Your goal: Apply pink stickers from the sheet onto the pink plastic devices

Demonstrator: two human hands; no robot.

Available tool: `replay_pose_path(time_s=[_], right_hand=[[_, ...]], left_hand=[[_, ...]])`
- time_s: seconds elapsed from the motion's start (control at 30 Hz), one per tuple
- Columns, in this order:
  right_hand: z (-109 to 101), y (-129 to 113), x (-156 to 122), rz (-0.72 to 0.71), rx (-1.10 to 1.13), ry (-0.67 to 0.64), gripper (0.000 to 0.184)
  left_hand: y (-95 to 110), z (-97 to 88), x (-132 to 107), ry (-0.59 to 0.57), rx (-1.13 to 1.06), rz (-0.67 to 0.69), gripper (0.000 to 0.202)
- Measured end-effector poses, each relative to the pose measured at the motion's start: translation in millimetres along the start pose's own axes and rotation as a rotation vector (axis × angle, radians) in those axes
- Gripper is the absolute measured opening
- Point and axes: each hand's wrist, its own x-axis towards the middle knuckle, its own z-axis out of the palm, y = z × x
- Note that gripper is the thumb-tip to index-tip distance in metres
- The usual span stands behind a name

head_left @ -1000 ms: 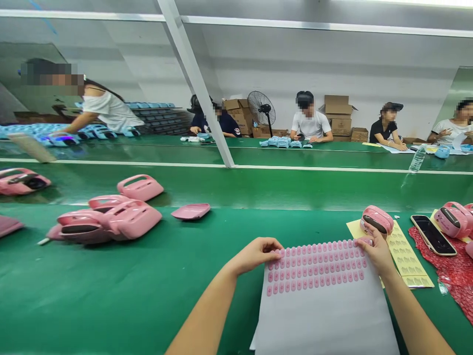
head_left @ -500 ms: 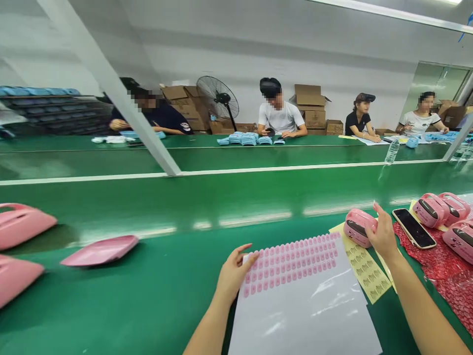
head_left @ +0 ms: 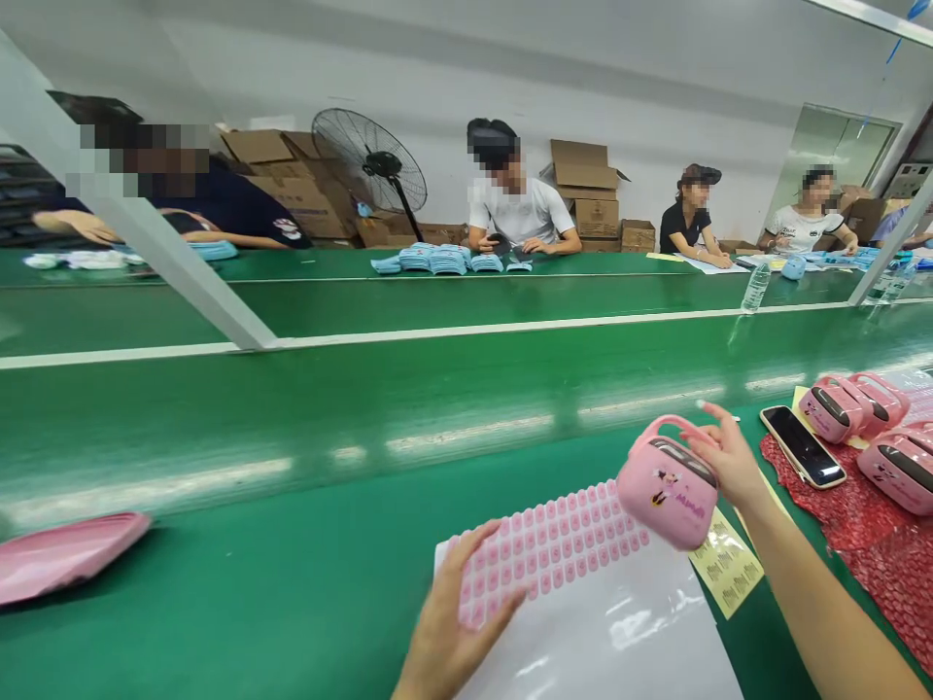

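1. One pink plastic case (head_left: 667, 491) with a carry handle and a cartoon print has come up off the belt. Half a second ago it lay on the yellow sheet with our right hand (head_left: 721, 465) only reaching it. Now that hand is clamped on its far side by the handle, the printed face turned towards us.
2. Just below and left of that grip lies the glossy white backing sheet (head_left: 619, 642) with its rows of small pink oval stickers (head_left: 554, 549). The case hangs over the sheet's far right corner.
3. Our left hand (head_left: 444, 642) has slid from the sheet's far edge to its near left part. It lies flat with the fingers spread on the stickers, pinching nothing.
4. We judge that fetching is done: the case is in hand and the stickers are pinned under it.
5. Under the grip, the yellow label sheet (head_left: 725, 569) is now uncovered. To the right of the grip lie a black smartphone (head_left: 802, 445) and more pink cases (head_left: 900, 467) on red patterned wrap (head_left: 867, 525). Far to its left, a flat pink shell (head_left: 65, 554) sits on the green conveyor belt (head_left: 292, 583).
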Motion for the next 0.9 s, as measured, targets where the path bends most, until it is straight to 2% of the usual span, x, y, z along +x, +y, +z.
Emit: replay_pose_path(time_s=[0.1,0.13,0.2,0.3,0.37,0.43,0.47,0.53,0.6,0.77,0.9], right_hand=[[37,11,-22,0.135,0.132,-0.136,0.063],[49,16,-31,0.157,0.143,-0.173,0.062],[69,23,-49,0.169,0.131,-0.23,0.061],[82,26,-65,0.075,0.043,-0.326,0.055],[77,24,-61,-0.052,-0.046,-0.461,0.052],[65,23,-45,-0.186,-0.193,-0.552,0.051],[57,24,-34,-0.238,-0.29,-0.54,0.049],[43,30,-12,-0.319,-0.554,-0.352,0.047],[35,40,4,-0.329,-0.618,-0.306,0.047],[35,62,10,-0.342,-0.592,-0.259,0.042],[32,71,4,-0.331,-0.473,-0.176,0.034]], left_hand=[[7,23.4,-11,-0.271,-0.393,-0.086,0.085],[8,30.0,-15,-0.321,-0.508,-0.114,0.088],[9,37.9,-23,-0.41,-0.69,-0.177,0.083],[19,36.7,-32,-0.409,-0.956,-0.273,0.072],[33,33.6,-34,-0.362,-1.142,-0.307,0.067],[50,33.7,-34,-0.363,-1.323,-0.32,0.062],[58,35.3,-33,-0.348,-1.415,-0.326,0.06],[67,40.9,-29,-0.273,-1.585,-0.317,0.057],[66,47.8,-23,-0.205,-1.713,-0.271,0.049],[39,62.4,-13,-0.109,-1.888,-0.197,0.038],[27,65.0,-12,-0.073,-1.864,-0.197,0.038]])
